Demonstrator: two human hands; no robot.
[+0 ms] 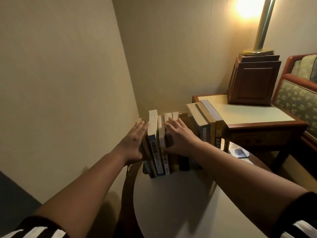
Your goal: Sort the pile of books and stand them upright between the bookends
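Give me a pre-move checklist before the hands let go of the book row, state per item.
1. Left hand flat against the left end of the book row: ok.
2. Right hand resting on the middle books' top edges: ok.
3. Books under the hands upright: ok, only a slight lean.
4. Taller books on the right closed up to the row: not ok, they tilt and a gap shows beside them.
5. Bookends in place at both ends: cannot tell, hidden by hands and books.
6. Round table has free space in front of the row: ok.
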